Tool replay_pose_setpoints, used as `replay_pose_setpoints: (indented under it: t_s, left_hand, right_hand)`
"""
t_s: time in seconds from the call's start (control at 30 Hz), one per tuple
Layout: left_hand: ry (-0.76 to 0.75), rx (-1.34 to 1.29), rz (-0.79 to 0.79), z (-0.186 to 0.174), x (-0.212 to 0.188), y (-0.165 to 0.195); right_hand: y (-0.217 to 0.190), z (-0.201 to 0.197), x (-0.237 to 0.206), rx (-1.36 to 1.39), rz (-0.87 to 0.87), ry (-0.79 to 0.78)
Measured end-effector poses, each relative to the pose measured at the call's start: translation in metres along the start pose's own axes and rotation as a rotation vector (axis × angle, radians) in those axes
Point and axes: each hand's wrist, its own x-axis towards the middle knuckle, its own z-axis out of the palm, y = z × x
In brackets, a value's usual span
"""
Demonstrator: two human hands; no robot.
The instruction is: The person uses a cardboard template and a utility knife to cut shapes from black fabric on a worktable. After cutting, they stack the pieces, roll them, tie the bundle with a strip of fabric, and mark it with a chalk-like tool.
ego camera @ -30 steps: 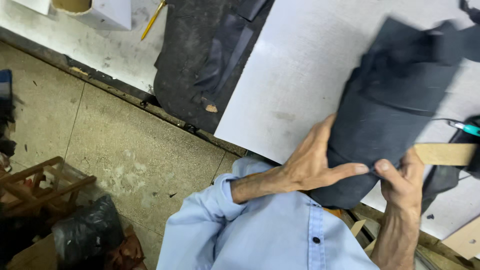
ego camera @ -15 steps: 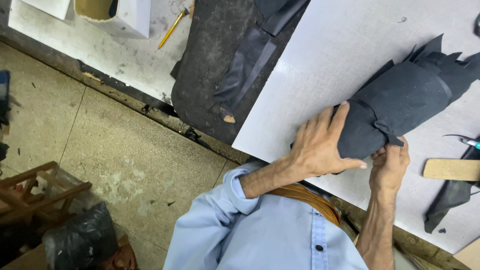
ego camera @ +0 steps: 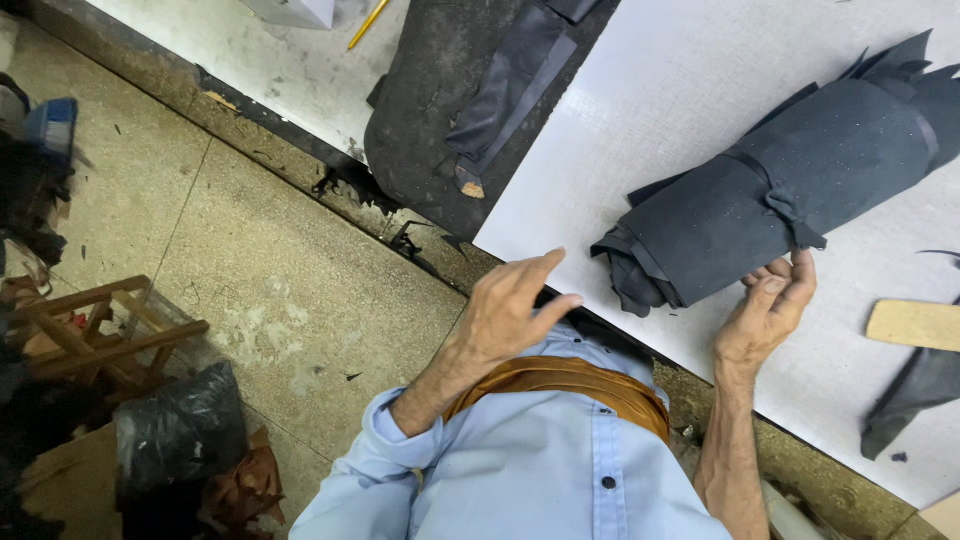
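A roll of dark leather (ego camera: 790, 190), tied round with a thin dark strip (ego camera: 775, 195), lies on the white board (ego camera: 640, 110). My right hand (ego camera: 772, 305) is at the roll's near side, its fingertips pinched together on the loose tail of the tie strip. My left hand (ego camera: 512, 308) hovers off the roll above the board's near edge, fingers spread and holding nothing. Its sleeve is light blue. A brown apron strap (ego camera: 560, 380) crosses my shirt.
A dark hide (ego camera: 440, 120) with a folded strip lies left of the board, and a yellow pencil (ego camera: 368, 24) lies beyond it. A wooden tool (ego camera: 915, 325) and a dark scrap (ego camera: 915, 395) lie at right. On the floor at left are a wooden frame (ego camera: 95, 335) and a black bag (ego camera: 180, 430).
The roll has been set down flat on the board. My left hand has come off it and opened. My right hand has slid down to the tie's tail.
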Motion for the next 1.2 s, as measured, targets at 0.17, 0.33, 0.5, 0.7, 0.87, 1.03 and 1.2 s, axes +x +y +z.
replay_pose_setpoints:
  t_s: [0.17, 0.33, 0.5, 0.7, 0.87, 1.03, 1.2]
  left_hand:
    - [0.202, 0.133, 0.037, -0.073, 0.017, -0.101]
    - [0.410, 0.239, -0.175, -0.193, 0.084, -0.262]
    - [0.500, 0.389, -0.103, -0.276, 0.158, -0.419]
    - [0.026, 0.447, -0.423, -0.276, 0.204, -0.491]
    - [0.094, 0.364, -0.308, -0.264, 0.173, -0.464]
    - [0.231, 0.234, -0.030, -0.268, 0.147, -0.443]
    - [0.089, 0.215, -0.042, -0.284, 0.150, -0.434]
  right_hand:
    - [0.012, -0.003, -0.004, -0.029, 0.009, 0.104]
    - [0.007, -0.017, -0.022, -0.051, -0.219, 0.472]
    - [-0.016, 0.069, -0.049, -0.207, -0.401, 0.424]
    - [-0.143, 0.273, -0.026, -0.677, -0.491, -0.018]
    - [-0.225, 0.391, -0.003, -0.730, -0.405, -0.234]
    - [-0.259, 0.474, 0.053, -0.636, -0.561, -0.459]
    - [-0.257, 0.572, 0.110, -0.693, -0.907, -0.805]
